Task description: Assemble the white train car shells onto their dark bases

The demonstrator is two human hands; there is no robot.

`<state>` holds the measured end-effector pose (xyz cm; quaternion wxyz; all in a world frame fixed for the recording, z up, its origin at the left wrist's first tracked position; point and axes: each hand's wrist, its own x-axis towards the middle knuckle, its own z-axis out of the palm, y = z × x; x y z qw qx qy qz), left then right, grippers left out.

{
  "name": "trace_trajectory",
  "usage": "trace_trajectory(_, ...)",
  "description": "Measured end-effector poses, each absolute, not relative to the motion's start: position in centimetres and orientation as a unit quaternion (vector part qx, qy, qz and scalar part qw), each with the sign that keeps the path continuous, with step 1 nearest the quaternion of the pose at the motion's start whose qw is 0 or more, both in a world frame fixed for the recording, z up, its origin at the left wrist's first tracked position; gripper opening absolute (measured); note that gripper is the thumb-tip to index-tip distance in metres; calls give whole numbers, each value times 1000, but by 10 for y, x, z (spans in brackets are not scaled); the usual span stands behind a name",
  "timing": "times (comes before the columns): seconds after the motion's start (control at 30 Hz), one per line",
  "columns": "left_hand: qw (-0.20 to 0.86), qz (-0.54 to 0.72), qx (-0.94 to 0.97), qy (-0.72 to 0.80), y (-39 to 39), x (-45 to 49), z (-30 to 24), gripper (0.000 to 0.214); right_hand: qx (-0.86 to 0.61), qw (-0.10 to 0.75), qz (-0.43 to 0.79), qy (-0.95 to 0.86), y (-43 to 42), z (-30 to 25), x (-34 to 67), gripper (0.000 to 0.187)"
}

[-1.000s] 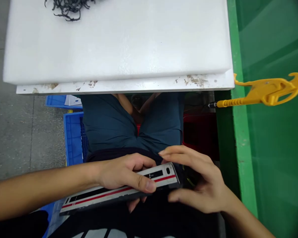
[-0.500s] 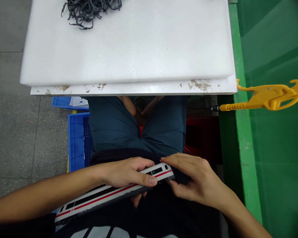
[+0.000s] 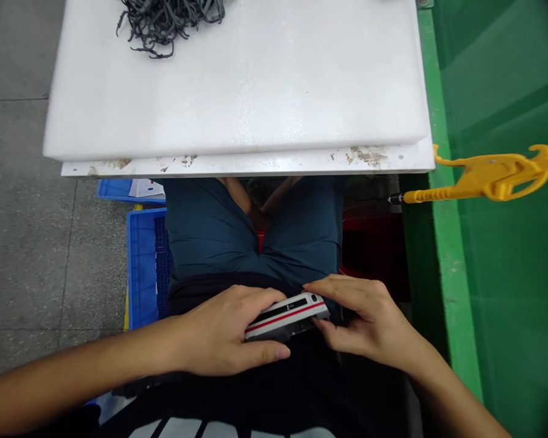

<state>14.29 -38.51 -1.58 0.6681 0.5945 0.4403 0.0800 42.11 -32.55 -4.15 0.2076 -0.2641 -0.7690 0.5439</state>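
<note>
A white toy train car [image 3: 287,314] with a red stripe and dark windows lies across my lap, below the table edge. My left hand [image 3: 226,331] is wrapped round its middle, thumb along the near side, and hides most of its length. At the car's nose end my right hand [image 3: 365,319] pinches it, fingers curled over the top and thumb underneath. Only the right end of the car shows between the two hands.
A thick white board [image 3: 237,85] on a white table fills the top, with a tangle of dark rubber bands [image 3: 168,21] at its far left. A yellow tool [image 3: 488,179] hangs at the right beside a green panel [image 3: 506,292]. Blue crates [image 3: 141,261] stand on the floor at the left.
My left hand has slid along the train car toward its nose and now covers most of it. My right hand has stayed at the nose end, closing its pinch there.
</note>
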Motion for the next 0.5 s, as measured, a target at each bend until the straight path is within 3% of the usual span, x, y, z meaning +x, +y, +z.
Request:
trace_trajectory(0.13,668,75,611,419,-388,142,-17,36,-314,143,569,-746,-327,-39,424,36)
trace_trajectory(0.33,673,83,611,409,-390,142,-24,36,-335,91,520,-780,-329,-36,430,71)
trace_trajectory(0.5,658,73,613,431,-395,146,-25,36,-265,87,564,-777,-332,-43,423,77)
